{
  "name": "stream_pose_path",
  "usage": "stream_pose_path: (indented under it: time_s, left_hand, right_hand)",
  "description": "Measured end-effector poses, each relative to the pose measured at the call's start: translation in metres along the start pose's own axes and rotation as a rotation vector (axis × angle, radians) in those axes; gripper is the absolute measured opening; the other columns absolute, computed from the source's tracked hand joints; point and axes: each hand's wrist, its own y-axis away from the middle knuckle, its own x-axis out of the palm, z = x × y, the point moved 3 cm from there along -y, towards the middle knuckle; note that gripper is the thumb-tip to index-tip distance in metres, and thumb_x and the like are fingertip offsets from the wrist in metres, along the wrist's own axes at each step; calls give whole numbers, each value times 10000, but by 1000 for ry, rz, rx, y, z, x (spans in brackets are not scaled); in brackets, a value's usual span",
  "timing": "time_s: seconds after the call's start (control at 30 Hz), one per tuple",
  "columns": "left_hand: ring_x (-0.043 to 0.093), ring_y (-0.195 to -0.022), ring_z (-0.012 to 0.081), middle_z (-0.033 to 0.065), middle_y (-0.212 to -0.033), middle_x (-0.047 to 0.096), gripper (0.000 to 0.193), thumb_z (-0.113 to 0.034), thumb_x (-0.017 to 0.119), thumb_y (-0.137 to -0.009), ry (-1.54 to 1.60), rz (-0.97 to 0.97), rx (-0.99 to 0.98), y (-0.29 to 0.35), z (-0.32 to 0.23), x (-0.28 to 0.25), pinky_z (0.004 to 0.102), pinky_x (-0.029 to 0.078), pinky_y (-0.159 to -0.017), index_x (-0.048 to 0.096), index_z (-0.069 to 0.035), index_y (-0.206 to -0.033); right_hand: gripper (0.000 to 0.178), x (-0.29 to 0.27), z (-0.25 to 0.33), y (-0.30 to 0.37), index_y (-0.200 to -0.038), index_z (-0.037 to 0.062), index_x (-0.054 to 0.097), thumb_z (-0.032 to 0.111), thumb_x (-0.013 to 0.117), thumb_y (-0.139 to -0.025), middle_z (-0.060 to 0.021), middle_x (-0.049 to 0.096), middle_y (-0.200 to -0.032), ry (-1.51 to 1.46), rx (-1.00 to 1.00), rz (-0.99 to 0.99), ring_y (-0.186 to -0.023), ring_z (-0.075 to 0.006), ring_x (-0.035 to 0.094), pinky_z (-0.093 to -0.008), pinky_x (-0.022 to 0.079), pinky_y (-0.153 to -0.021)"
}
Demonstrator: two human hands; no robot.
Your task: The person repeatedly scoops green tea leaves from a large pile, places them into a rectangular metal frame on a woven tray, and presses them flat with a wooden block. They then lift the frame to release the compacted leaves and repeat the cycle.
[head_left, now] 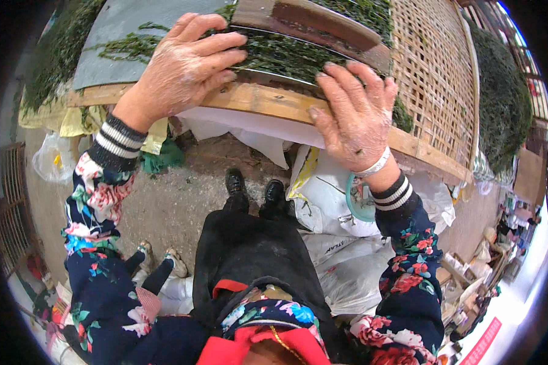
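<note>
Now the wooden table [256, 100] runs broadly across in front of me, its long front edge sloping from my upper left down to my lower right. On it sits a woven bamboo tray [432, 79] to my right, and a grey sheet [112, 42] to my left. A curved metal trough [313, 42] lies between them, its long axis running left to right along the table edge, with a brown wooden board above it. Dark green tea leaves [286, 55] fill it in a loose, stringy bed of thin twisted strands. My left hand [186, 67] lies flat on the leaves at the trough's left end, fingers spread and pointing right, its grip released and holding nothing. My right hand [356, 118] rests palm down on the near rim, fingertips reaching into the leaves, grip likewise slack. White sacks [341, 207] lie on the floor under the table, beside my black shoes [254, 185].
</note>
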Motion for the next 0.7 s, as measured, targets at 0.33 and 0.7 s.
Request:
stream_pose_path:
  time_s: [0.33,0.7]
  left_hand:
    - [549,-1161,304,77,-1180,624,398,-216,777,-754,78,-63,-37,-26,-36,5,442,421,-1029,692,-87,-1121]
    - [541,-1227,348,115,-1297,620,445,-145,715,-772,-4,-8,-34,-3,-14,-7,486,431,-1043,666,-57,-1205]
  right_hand:
    - [371,-26,-47,36,-1170,89,678,288,691,-858,-52,624,-1260,69,54,21,-1216,-299,511,-572,257,-1037]
    - [439,-15,-18,4,-1162,84,665,312,728,-792,-52,622,-1240,14,-52,54,-1177,-279,504,-540,302,-953]
